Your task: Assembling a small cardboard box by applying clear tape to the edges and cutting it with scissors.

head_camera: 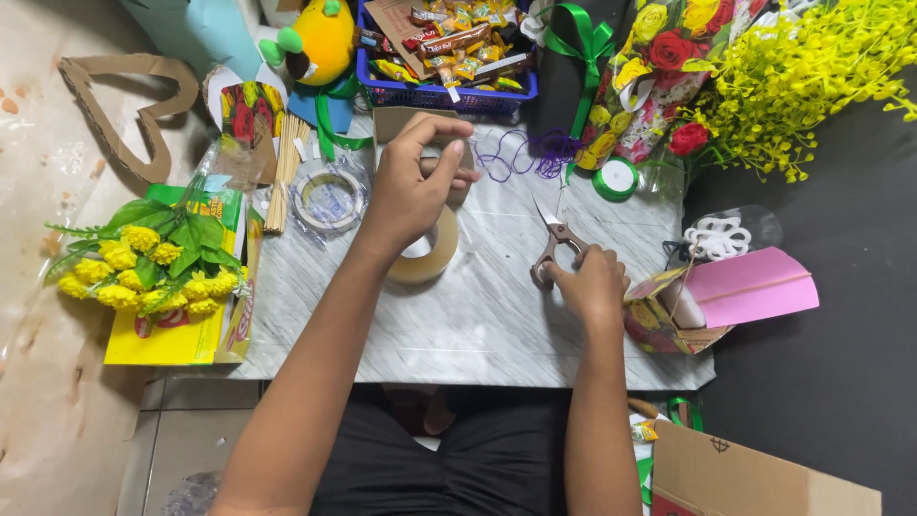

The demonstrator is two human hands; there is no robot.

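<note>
Tape roll (425, 250): lay flat on the marble-patterned table (478, 325), partly under the left hand (411, 191); clear, glossy, wide.
Handling: probably light and rigid at the core, with a slick outer face and a sticky free end; best gripped across the rim or through the hole.
Left hand: fingers curled, pinching what seemed a strip of tape just above the roll.
Right hand (590, 285): closed on the brown handles of the scissors (554, 244), blades pointing away.
Nearby: purple string (525, 158), green ribbon spool (616, 178).

A grey marble-patterned board (478, 325) carries the things. On it lie a clear tape roll (425, 253), brown-handled scissors (554, 250), bamboo skewers (284, 172) and purple string (525, 155).
</note>
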